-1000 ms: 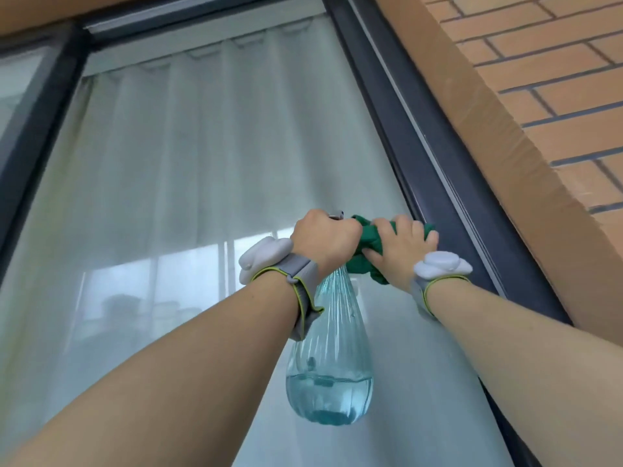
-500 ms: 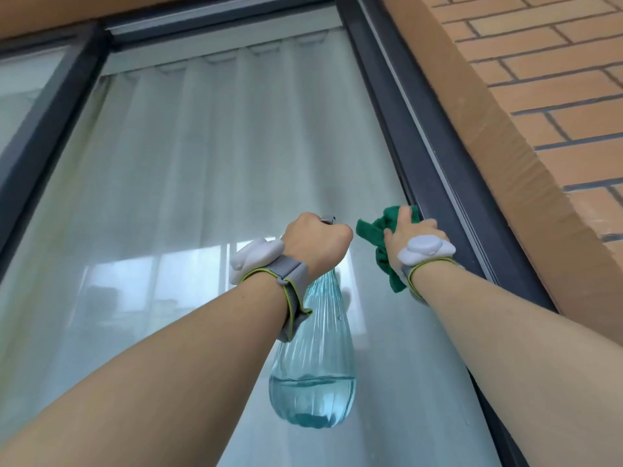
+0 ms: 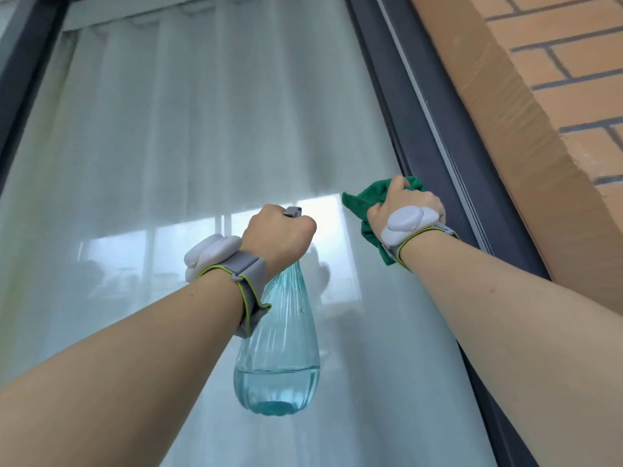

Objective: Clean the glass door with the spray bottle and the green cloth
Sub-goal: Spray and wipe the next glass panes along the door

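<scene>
I see the glass door (image 3: pixel 188 156) filling the view. My left hand (image 3: pixel 278 235) grips the spray bottle (image 3: pixel 279 348) by its neck; my right hand (image 3: pixel 404 205) clutches the green cloth (image 3: pixel 365 197), pressing it on the glass beside the dark frame (image 3: pixel 435 129).

I see both arms raised; my left grip (image 3: pixel 279 234) is a closed fist, my right grip (image 3: pixel 406 205) curls tight, wrists banded.

My left hand (image 3: pixel 278 235) holds the spray bottle (image 3: pixel 278 352) in front of the glass door (image 3: pixel 188 136). To its right, my right hand (image 3: pixel 406 205) presses the cloth (image 3: pixel 362 200) on the glass, beside the door frame (image 3: pixel 435 136).
</scene>
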{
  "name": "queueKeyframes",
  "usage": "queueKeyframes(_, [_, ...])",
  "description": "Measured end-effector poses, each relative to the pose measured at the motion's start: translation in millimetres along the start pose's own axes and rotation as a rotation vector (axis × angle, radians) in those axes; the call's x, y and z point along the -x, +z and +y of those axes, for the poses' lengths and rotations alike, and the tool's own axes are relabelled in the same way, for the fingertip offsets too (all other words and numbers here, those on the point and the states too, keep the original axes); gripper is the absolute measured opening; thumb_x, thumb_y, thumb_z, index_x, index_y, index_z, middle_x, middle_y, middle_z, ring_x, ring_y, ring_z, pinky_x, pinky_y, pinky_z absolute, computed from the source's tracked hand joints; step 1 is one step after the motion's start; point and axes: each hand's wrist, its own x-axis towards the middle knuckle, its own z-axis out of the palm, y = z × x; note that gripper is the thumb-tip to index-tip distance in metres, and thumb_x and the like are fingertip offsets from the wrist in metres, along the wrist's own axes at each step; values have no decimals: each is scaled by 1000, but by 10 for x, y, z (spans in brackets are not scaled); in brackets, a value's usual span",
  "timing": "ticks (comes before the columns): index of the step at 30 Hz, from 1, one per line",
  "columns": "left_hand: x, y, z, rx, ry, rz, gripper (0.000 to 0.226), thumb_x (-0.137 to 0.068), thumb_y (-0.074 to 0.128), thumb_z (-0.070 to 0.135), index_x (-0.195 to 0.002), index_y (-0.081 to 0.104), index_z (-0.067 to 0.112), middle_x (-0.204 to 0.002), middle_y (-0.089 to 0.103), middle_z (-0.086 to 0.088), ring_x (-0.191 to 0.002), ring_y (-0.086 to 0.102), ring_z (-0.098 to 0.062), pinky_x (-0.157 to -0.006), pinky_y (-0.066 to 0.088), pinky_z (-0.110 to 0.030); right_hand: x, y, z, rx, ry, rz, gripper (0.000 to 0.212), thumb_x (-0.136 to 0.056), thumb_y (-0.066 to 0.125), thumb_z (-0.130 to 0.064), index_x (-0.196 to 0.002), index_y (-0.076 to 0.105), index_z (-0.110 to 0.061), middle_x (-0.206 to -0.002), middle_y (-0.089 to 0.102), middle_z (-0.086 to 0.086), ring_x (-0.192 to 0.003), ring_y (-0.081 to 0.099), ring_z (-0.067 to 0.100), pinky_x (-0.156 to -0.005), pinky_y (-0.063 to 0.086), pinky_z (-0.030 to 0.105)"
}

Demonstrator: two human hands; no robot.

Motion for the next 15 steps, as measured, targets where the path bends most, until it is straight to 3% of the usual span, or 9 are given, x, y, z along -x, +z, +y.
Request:
queueKeyframes(3, [56,90,-151,28,-23,37,17,-55,45,30,-63,37,17,-75,59,-12,-92,72,-38,-68,37,-34,287,132,64,52,-55,37,41,-96,32,-35,-123,33,-4,-92,58,20,-72,57,31,-62,50,37])
queueKeyframes(5, [102,126,-192,57,-28,57,17,-57,46,30,-64,35,18,-74,54,-6,-100,73,-37,-68,35,-35,464,209,94,104,-66,91,31,-94,33,-33,-114,37,-9,-104,53,22,-89,53,34,-73,48,42])
queueKeyframes(7, [218,197,-232,60,-66,45,18,-58,45,29,-63,32,17,-74,52,-11,-94,73,-39,-67,32,-35,605,307,127,174,-97,149,24,-91,36,-31,-105,40,-12,-107,48,20,-96,47,34,-82,42,46])
queueKeyframes(9, [271,284,-229,69,-61,25,17,-57,43,29,-63,32,17,-84,64,-25,-78,66,-36,-66,32,-35,636,349,168,210,-126,215,23,-90,37,-30,-102,42,-11,-112,45,18,-100,43,34,-88,37,48])
queueKeyframes(11, [365,354,-260,73,-64,2,16,-57,43,30,-63,37,17,-95,72,-22,-75,62,-32,-65,35,-34,683,401,200,184,-152,256,21,-90,37,-29,-99,42,-11,-109,45,17,-97,42,32,-88,36,47])
queueKeyframes(15, [543,512,-455,98,-106,-61,20,-59,46,31,-70,46,15,-95,73,-17,-73,55,-29,-64,37,-35,888,641,232,124,-156,342,19,-87,40,-30,-91,41,-12,-92,47,15,-83,44,28,-76,39,40])
